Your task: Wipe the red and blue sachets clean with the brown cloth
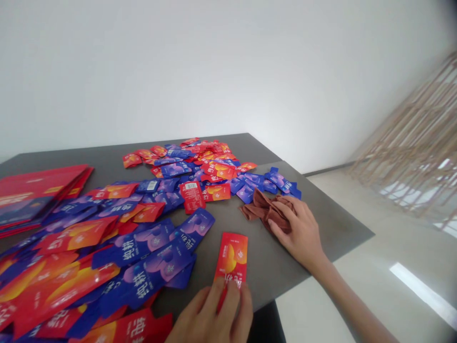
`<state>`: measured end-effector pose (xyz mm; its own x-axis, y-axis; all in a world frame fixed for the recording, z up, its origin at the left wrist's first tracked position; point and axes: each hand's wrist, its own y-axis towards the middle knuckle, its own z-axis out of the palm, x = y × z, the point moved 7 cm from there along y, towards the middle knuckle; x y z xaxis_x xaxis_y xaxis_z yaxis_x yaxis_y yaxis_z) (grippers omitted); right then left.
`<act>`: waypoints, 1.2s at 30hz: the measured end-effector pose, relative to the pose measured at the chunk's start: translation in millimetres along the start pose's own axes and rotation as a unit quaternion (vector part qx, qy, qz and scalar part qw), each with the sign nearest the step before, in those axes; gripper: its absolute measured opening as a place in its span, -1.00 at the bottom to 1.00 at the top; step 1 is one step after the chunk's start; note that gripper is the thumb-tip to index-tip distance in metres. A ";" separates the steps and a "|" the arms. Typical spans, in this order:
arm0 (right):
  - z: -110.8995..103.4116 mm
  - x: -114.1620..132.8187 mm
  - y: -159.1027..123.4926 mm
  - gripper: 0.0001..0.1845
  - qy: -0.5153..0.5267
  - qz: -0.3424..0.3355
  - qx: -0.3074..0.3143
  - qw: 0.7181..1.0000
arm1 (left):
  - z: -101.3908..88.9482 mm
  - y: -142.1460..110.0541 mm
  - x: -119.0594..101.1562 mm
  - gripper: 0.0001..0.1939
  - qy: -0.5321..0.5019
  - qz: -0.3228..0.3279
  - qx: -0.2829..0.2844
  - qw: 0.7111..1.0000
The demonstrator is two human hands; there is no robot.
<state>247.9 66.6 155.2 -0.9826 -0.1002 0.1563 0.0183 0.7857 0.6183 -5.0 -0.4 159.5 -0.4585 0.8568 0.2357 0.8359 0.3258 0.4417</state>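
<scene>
My left hand (217, 314) is at the table's front edge, fingers bent over the lower end of a red packet (233, 255) with an orange fruit print. That packet lies flat on the grey table, its printed side up. Further right, my right hand (298, 231) grips a crumpled brown cloth (266, 209) and presses it on the table top. A few blue packets (280, 181) lie just beyond the cloth. To the left of my left hand spreads a heap of long blue packets (157, 271) and red packets (60, 281), overlapping one another.
Another heap of small red and blue packets (214, 169) covers the table's far middle. Red bags (43, 186) lie stacked at the left. The table (342, 233) ends at a corner on the right, above a pale floor (350, 295). A white wall (200, 71) stands behind.
</scene>
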 end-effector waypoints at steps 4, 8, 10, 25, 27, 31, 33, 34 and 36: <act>2.1 -1.7 -1.4 -0.59 -0.009 -0.003 -0.005 1.000 | 26.5 3.3 9.7 -0.17 -0.077 -0.052 0.072 0.993; 3.5 -2.9 -2.3 -0.60 -0.016 -0.011 -0.014 1.000 | 47.1 0.3 9.8 -0.19 -0.121 -0.074 0.129 0.982; 4.6 -3.8 -2.4 -0.60 -0.019 -0.014 -0.015 1.000 | 49.6 0.9 8.8 -0.30 -0.119 -0.074 0.138 0.980; 4.5 -4.3 0.1 -0.59 -0.012 -0.015 -0.013 1.000 | 33.4 26.0 31.7 -0.76 -0.300 -0.058 0.133 0.943; 3.4 -3.3 0.9 -0.59 -0.009 -0.007 -0.006 1.000 | 25.9 28.1 37.0 -0.53 -0.367 -0.076 0.139 0.917; 0.5 -1.6 2.6 -0.58 0.002 0.009 0.007 1.000 | 20.6 26.6 40.2 -0.29 -0.399 -0.086 0.137 0.902; -1.0 -0.7 3.5 -0.57 0.011 0.014 0.010 1.000 | 23.4 23.9 40.8 -0.32 -0.366 -0.089 0.133 0.917; -1.5 -0.3 3.7 -0.57 0.015 0.016 0.012 1.000 | 24.9 22.5 40.9 -0.34 -0.343 -0.089 0.129 0.926; -2.8 0.1 4.0 -0.57 0.018 0.022 0.014 0.999 | 26.7 19.8 40.9 -0.36 -0.295 -0.085 0.117 0.944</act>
<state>248.3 68.0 159.8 -0.9736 -0.0871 0.2111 0.0556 0.8061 0.5891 0.8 51.8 154.7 -0.4022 0.8347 -0.3762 0.8404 0.4996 0.2101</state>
